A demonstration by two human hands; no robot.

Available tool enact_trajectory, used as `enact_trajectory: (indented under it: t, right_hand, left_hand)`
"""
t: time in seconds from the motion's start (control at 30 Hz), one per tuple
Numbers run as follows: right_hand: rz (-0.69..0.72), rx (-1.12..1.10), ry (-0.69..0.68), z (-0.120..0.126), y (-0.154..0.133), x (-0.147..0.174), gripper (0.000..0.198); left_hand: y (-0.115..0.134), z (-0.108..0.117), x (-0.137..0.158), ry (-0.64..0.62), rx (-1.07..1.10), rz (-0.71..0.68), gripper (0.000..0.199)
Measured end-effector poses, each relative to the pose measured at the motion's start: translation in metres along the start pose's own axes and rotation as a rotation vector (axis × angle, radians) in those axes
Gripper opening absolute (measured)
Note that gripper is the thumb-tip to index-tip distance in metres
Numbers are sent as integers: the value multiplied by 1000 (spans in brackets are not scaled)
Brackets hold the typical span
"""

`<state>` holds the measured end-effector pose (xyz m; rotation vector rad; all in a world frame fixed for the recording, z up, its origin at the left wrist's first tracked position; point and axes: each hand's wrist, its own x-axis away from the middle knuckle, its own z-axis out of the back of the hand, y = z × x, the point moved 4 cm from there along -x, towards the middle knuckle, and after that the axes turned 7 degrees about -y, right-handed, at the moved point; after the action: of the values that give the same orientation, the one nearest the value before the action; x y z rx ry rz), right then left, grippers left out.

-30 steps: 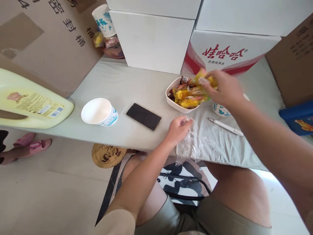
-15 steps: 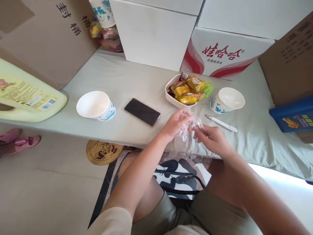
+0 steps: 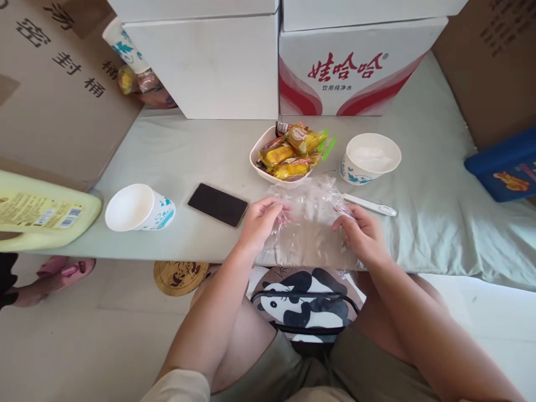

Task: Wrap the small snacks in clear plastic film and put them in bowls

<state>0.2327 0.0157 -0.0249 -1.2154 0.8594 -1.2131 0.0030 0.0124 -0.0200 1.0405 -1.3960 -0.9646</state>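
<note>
A clear plastic bag (image 3: 312,223) is spread between my two hands over the table's front edge. My left hand (image 3: 263,220) pinches its left side, and my right hand (image 3: 360,229) grips its right side, fingers curled. Just beyond the bag sits a white bowl (image 3: 255,159) filled with yellow and brown wrapped snacks (image 3: 293,151). A white pen-like tool (image 3: 371,204) with a slim tip lies past my right hand. Behind it stands a paper cup (image 3: 371,156) with something whitish inside. Left of my left hand is a dark-screened phone (image 3: 218,204).
A second paper cup (image 3: 138,207) and a pale yellow jug (image 3: 46,215) stand on the left. White cartons (image 3: 209,67) line the back, with a brown box (image 3: 62,123) at left. A blue package (image 3: 502,173) sits at right. Another person's foot in a pink slipper (image 3: 77,272) shows lower left.
The plastic bag was bunched up between my close-set hands; now it is spread out wide and my hands are farther apart. The camera view has shifted, moving the table things leftward.
</note>
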Motion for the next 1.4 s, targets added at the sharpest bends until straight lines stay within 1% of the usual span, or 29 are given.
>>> enact_trajectory:
  t: [0.07, 0.13, 0.2, 0.27, 0.33, 0.37, 0.43, 0.53, 0.6, 0.67, 0.7, 0.73, 0.77, 0.8, 0.83, 0.9, 0.93, 0.97, 1.0, 1.07, 1.1, 1.13, 1.2, 1.27, 1.33, 1.4]
  right_hand:
    - [16, -34, 44, 11, 1, 1, 37]
    - [40, -58, 61, 19, 4, 3, 42]
    - [60, -72, 43, 24, 8, 4, 48]
    - [49, -110, 19, 25, 12, 5, 54]
    - [2, -197, 30, 25, 17, 4, 57]
    - [-22, -247, 56, 26, 20, 4, 57]
    - [-41, -323, 153, 29, 24, 1, 56]
    - [-13, -359, 304, 35, 26, -2, 52]
    - [-11, -354, 348, 36, 26, -3, 47]
    - [-4, -354, 344, 36, 24, -2, 46]
    - [19, -349, 327, 35, 22, -1, 49]
    - [56, -332, 299, 34, 19, 0, 55]
    - [104, -304, 263, 33, 16, 1, 60]
    - [152, -264, 220, 32, 12, 2, 62]
    - [193, -213, 178, 32, 9, 2, 56]
    - [229, -97, 120, 32, 6, 3, 34]
    - [231, -40, 108, 33, 5, 3, 25]
    - [231, 13, 103, 35, 5, 3, 20]
    - [234, 62, 101, 36, 6, 3, 20]
    - [263, 136, 97, 38, 7, 2, 28]
    - [282, 169, 98, 39, 7, 2, 34]
    - [294, 208, 106, 39, 8, 1, 39]
    - [301, 310, 144, 40, 9, 1, 40]
    - [296, 418, 203, 41, 9, 1, 28]
    - [301, 491, 276, 42, 8, 1, 14]
    - [321, 524, 346, 44, 5, 3, 11]
  left_hand:
    - [4, 0, -2, -12, 92, 44, 28]
    - [8, -2, -1, -31, 108, 75, 29]
    - [10, -3, 0, -46, 98, 97, 29]
    - [11, -3, 1, -58, 92, 104, 28]
    - [11, -1, 0, -66, 89, 90, 26]
    - [12, 2, 0, -66, 92, 78, 25]
    - [12, 7, 0, -53, 113, 55, 24]
    - [14, 14, 2, -1, 164, 19, 24]
    - [15, 16, 2, 28, 171, -14, 30]
    - [16, 17, 3, 61, 149, -59, 45]
    - [17, 19, 3, 84, 133, -89, 53]
    - [17, 20, 3, 115, 120, -124, 58]
    - [18, 22, 3, 148, 108, -164, 58]
    - [18, 24, 4, 176, 97, -200, 53]
    - [18, 26, 4, 197, 87, -234, 45]
    - [17, 30, 5, 216, 56, -287, 25]
    - [17, 32, 5, 214, 31, -306, 18]
    - [16, 33, 5, 201, 2, -319, 14]
    - [15, 34, 6, 181, -30, -329, 13]
    - [13, 34, 6, 132, -101, -334, 10]
    - [13, 34, 7, 109, -140, -333, 11]
    - [13, 34, 7, 92, -183, -329, 16]
    - [12, 34, 6, 88, -277, -319, 31]
    - [12, 35, 6, 126, -386, -318, 40]
    - [13, 38, 4, 186, -524, -332, 44]
    - [14, 38, 3, 218, -665, -357, 43]
